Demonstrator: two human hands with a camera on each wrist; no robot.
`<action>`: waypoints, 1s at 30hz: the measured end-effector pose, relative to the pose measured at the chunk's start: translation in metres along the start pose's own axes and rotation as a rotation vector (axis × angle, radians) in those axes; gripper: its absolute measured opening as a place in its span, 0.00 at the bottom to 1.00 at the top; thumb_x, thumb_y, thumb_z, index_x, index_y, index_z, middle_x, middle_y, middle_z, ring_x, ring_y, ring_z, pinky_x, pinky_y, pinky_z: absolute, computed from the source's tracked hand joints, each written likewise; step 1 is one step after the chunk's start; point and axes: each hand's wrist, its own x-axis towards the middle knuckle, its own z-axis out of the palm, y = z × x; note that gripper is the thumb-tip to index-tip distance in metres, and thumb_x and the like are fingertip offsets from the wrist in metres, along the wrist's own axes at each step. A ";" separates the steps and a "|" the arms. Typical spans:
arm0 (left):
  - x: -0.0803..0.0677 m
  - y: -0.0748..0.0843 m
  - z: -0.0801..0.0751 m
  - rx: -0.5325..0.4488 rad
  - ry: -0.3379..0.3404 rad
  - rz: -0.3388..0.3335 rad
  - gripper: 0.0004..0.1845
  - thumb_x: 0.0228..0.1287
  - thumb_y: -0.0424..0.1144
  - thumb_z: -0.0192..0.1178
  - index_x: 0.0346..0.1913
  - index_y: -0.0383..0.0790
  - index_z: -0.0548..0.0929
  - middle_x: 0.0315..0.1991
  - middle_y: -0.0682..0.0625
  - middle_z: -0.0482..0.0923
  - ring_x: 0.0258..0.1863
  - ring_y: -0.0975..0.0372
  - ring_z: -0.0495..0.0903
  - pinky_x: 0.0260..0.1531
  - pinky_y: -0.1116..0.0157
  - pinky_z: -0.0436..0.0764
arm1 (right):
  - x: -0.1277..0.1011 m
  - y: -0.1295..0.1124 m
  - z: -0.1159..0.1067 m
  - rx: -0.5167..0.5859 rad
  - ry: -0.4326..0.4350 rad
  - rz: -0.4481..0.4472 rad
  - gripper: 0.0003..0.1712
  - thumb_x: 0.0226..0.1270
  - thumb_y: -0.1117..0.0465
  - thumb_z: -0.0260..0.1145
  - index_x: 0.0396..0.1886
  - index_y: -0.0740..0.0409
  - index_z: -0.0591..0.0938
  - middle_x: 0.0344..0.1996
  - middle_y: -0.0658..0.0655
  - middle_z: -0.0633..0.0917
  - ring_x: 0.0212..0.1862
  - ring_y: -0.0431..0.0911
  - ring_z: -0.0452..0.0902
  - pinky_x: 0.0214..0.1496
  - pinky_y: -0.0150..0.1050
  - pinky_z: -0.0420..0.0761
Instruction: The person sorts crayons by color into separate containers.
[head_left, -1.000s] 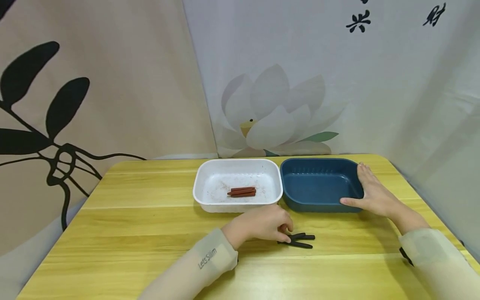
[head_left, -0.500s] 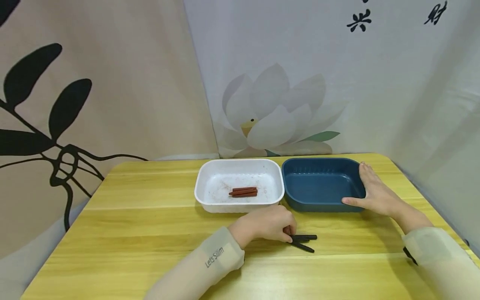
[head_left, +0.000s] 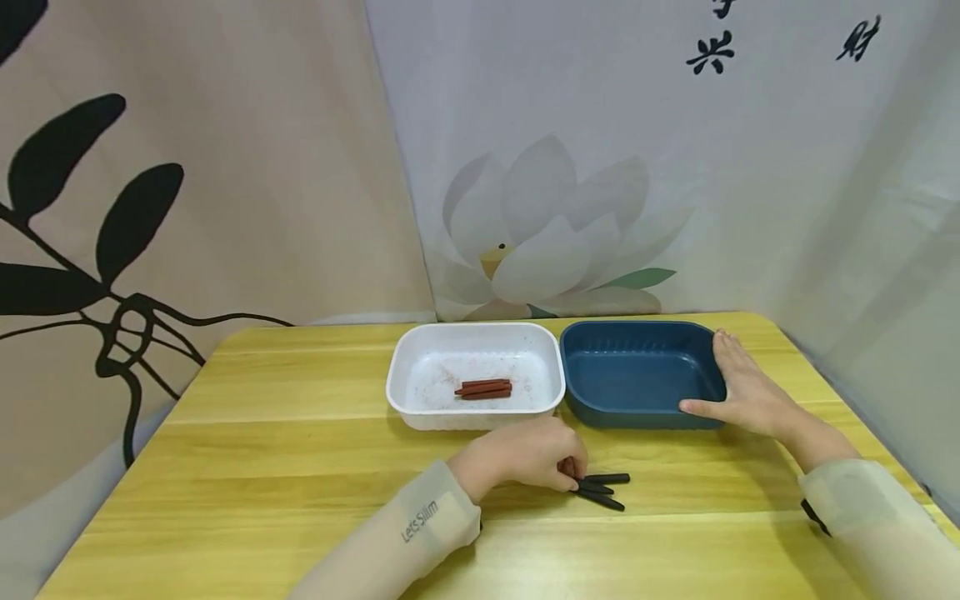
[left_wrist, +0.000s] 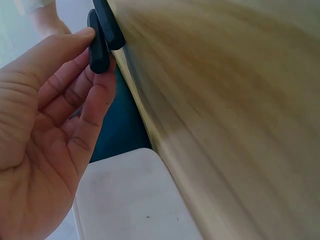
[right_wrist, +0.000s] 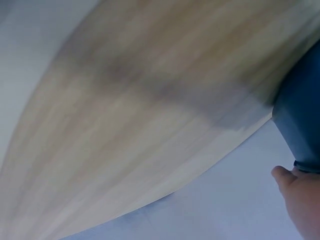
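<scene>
My left hand (head_left: 525, 454) is low over the table, pinching one end of a black faceted stick (left_wrist: 98, 47) between thumb and fingers. A second black stick (left_wrist: 111, 30) lies right beside it in the left wrist view. In the head view several black sticks (head_left: 600, 492) fan out on the table to the right of my fingertips. My right hand (head_left: 753, 400) rests at the right end of a dark blue tub (head_left: 637, 418), fingers straight along the side and thumb on the front rim. A white tub (head_left: 480, 422) holds several reddish-brown sticks (head_left: 483, 389).
Both tubs stand side by side near the back of the wooden table (head_left: 262, 467). Reddish specks mark the white tub's floor. A printed curtain (head_left: 585, 100) hangs behind the table.
My left hand has shifted slightly among the black sticks, and they now spread in a fan. The right hand keeps its place on the blue tub.
</scene>
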 end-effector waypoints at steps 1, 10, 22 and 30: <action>-0.001 -0.001 0.000 -0.002 0.000 0.001 0.03 0.62 0.39 0.68 0.37 0.48 0.89 0.29 0.64 0.82 0.27 0.78 0.72 0.32 0.85 0.69 | 0.000 -0.001 0.000 0.001 0.001 -0.001 0.73 0.61 0.35 0.68 0.76 0.67 0.27 0.77 0.69 0.26 0.78 0.68 0.21 0.75 0.71 0.35; -0.001 -0.003 -0.007 -0.070 0.026 -0.002 0.02 0.65 0.39 0.66 0.38 0.47 0.88 0.27 0.63 0.80 0.28 0.76 0.73 0.32 0.84 0.70 | -0.001 -0.002 0.001 0.007 0.009 0.000 0.73 0.60 0.35 0.69 0.76 0.69 0.28 0.77 0.70 0.27 0.78 0.68 0.22 0.75 0.70 0.35; 0.008 -0.004 -0.020 -0.055 0.075 0.054 0.03 0.64 0.39 0.66 0.37 0.47 0.88 0.27 0.61 0.77 0.26 0.74 0.71 0.29 0.83 0.68 | 0.000 0.000 0.002 -0.004 0.021 -0.009 0.73 0.60 0.36 0.68 0.76 0.69 0.28 0.77 0.70 0.28 0.78 0.68 0.22 0.75 0.70 0.35; 0.016 -0.003 -0.023 -0.011 0.114 0.082 0.04 0.67 0.40 0.63 0.39 0.48 0.87 0.30 0.61 0.77 0.28 0.73 0.70 0.33 0.82 0.69 | -0.001 0.001 0.002 -0.005 0.021 -0.012 0.73 0.60 0.36 0.68 0.76 0.69 0.29 0.77 0.70 0.28 0.78 0.68 0.22 0.76 0.70 0.35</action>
